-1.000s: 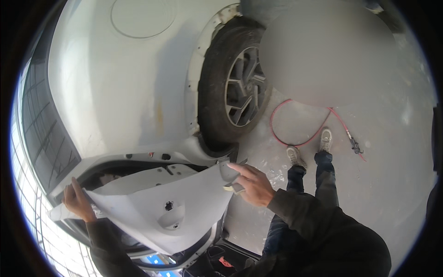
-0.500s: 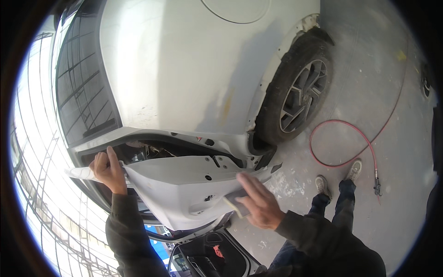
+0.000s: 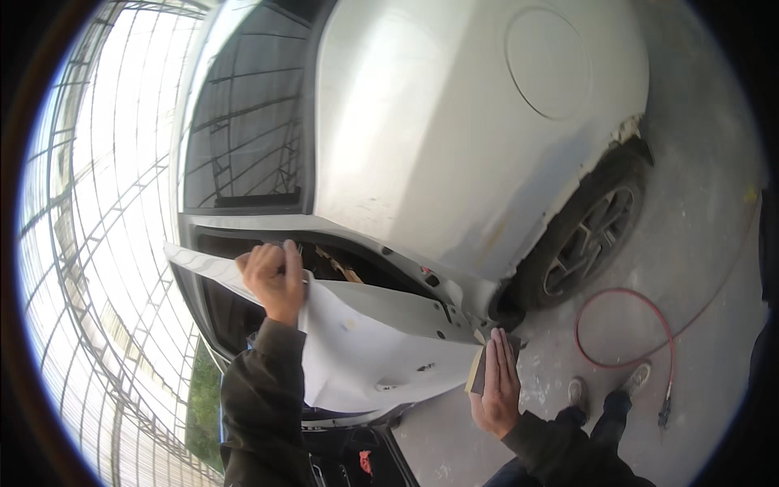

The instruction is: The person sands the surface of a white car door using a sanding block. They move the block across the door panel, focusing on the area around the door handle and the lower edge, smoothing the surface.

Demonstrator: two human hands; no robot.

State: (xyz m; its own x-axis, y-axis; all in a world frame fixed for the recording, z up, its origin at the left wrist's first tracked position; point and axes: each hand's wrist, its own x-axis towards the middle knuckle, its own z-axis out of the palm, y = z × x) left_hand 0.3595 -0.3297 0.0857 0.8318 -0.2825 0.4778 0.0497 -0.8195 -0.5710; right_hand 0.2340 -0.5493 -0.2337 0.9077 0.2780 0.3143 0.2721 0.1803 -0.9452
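A white car door panel (image 3: 381,349), stripped to pale grey primer with holes, stands open beside the white car body (image 3: 422,130). My left hand (image 3: 274,280) is closed round the door's upper edge, by the window frame. My right hand (image 3: 497,381) holds a dark sanding pad (image 3: 479,365) with a cream-coloured edge, its fingers straight and pressed together, at the rear edge of the door. The dark door opening (image 3: 341,252) shows behind the panel, partly hidden by my left hand.
A rear wheel (image 3: 584,235) sits behind the door. A red hose (image 3: 617,292) with a metal fitting loops on the grey floor (image 3: 673,235) near my shoes. Another open door (image 3: 365,438) with dark trim is below. A glazed roof structure fills the left side.
My view has swung left, shifting the car rightward. My right hand has moved the sanding pad toward the door's rear edge, its fingers now straighter. My left hand still grips the upper edge.
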